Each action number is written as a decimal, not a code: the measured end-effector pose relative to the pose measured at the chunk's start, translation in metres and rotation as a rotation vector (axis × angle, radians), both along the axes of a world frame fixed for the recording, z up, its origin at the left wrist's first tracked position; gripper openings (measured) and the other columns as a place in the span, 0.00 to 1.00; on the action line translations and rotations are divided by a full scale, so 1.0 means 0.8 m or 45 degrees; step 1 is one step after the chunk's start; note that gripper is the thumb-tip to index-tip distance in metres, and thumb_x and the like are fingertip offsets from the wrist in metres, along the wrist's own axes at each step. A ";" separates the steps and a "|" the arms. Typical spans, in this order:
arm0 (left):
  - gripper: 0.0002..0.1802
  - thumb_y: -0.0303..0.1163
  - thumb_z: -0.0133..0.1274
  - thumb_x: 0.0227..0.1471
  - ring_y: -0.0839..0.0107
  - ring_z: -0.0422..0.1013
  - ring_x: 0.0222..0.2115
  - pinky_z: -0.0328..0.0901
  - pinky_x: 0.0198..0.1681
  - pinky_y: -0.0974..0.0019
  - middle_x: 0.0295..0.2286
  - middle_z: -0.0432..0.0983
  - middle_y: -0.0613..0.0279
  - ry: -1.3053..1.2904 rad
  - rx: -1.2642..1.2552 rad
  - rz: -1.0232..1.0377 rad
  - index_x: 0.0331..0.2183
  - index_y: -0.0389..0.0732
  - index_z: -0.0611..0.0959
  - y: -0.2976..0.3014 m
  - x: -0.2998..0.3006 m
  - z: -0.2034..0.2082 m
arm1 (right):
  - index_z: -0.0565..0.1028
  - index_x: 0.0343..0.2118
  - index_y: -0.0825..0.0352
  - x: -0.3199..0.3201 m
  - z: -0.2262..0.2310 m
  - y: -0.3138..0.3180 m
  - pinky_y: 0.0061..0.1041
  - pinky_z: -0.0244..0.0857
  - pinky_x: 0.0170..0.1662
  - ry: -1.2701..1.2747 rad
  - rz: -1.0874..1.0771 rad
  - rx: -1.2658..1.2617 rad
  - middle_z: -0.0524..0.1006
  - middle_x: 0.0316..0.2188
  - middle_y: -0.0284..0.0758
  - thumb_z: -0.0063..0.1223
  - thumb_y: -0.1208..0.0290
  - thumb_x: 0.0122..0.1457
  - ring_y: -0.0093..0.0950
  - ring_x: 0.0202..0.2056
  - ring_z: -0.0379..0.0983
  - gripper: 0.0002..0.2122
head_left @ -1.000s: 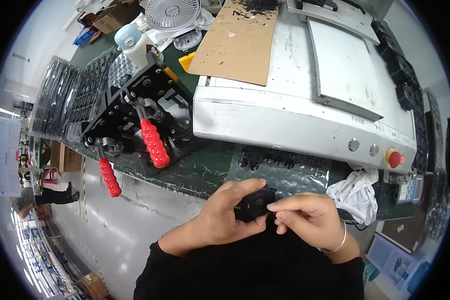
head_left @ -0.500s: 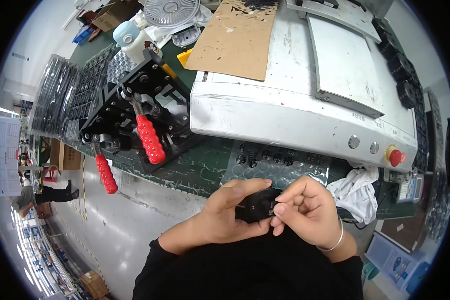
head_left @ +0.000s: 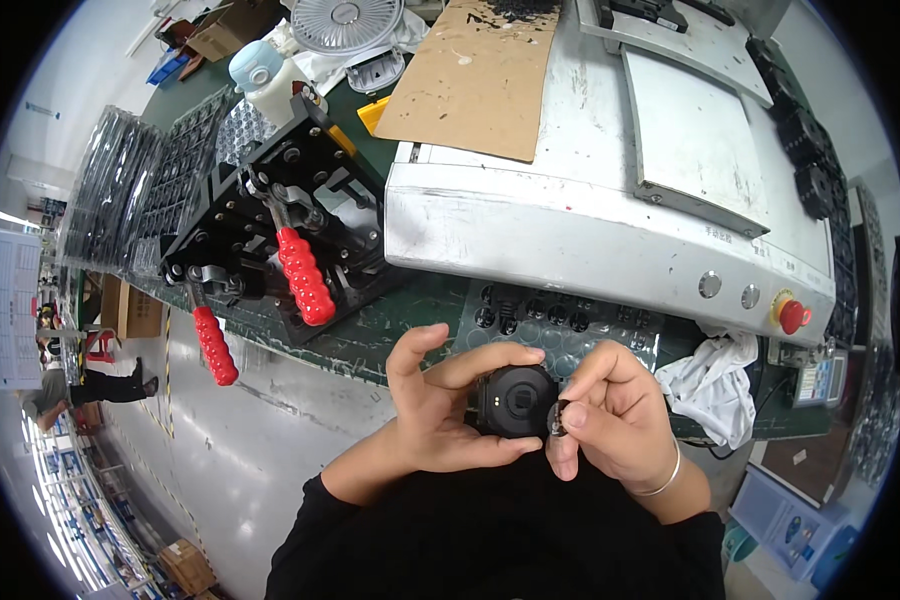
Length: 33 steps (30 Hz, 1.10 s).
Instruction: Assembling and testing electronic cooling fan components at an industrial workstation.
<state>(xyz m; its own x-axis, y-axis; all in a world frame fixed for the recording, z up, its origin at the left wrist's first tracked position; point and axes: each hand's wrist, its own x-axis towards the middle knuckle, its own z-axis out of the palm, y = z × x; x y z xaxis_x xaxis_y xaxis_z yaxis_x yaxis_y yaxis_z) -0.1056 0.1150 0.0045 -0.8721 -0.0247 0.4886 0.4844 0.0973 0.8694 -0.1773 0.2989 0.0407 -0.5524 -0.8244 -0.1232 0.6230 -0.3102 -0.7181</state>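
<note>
My left hand (head_left: 435, 405) grips a round black watch case (head_left: 522, 402) by its rim between thumb and a finger, with the index finger raised. The face with a square sensor window and two small gold contacts points up. Just to the right, my right hand (head_left: 618, 418) pinches a small, dark, glossy thin piece (head_left: 556, 420) close to the rim of the case; whether they touch I cannot tell. Beyond both hands, a clear plastic tray (head_left: 555, 345) with round pockets lies on the green bench, with several black parts in its far pockets.
A white machine (head_left: 570, 225) with a red stop button (head_left: 792, 317) spans the bench ahead. Leftward stands a black clamp fixture with two red handles (head_left: 305, 278). A white cloth (head_left: 712, 385) hangs at the right edge. Cardboard (head_left: 460, 95) and a fan (head_left: 345, 22) are farther back.
The watch case has turned so its sensor face shows fully. My left index finger has lifted. In my right fingers the small dark piece now shows more plainly.
</note>
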 end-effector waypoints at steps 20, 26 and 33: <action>0.25 0.40 0.32 0.56 0.68 0.65 0.12 0.60 0.14 0.71 0.21 0.72 0.49 -1.294 1.088 -0.387 0.38 0.27 0.73 0.002 -0.010 0.042 | 0.64 0.36 0.71 0.008 0.019 -0.008 0.18 0.72 0.26 0.383 -0.072 0.330 0.75 0.25 0.39 0.48 0.86 0.57 0.21 0.26 0.75 0.07; 0.24 0.38 0.33 0.55 0.68 0.65 0.12 0.59 0.14 0.71 0.19 0.71 0.50 -1.359 1.003 -0.399 0.37 0.26 0.75 0.000 -0.009 0.037 | 0.68 0.34 0.72 0.009 0.022 -0.011 0.15 0.70 0.24 0.465 -0.035 0.450 0.76 0.24 0.37 0.51 0.85 0.57 0.18 0.25 0.74 0.05; 0.24 0.37 0.34 0.55 0.70 0.65 0.12 0.59 0.14 0.71 0.19 0.71 0.52 -1.381 0.874 -0.371 0.39 0.26 0.76 -0.003 -0.007 0.035 | 0.69 0.34 0.71 0.010 0.020 -0.018 0.14 0.70 0.23 0.579 -0.012 0.471 0.77 0.24 0.36 0.52 0.83 0.56 0.17 0.25 0.75 0.05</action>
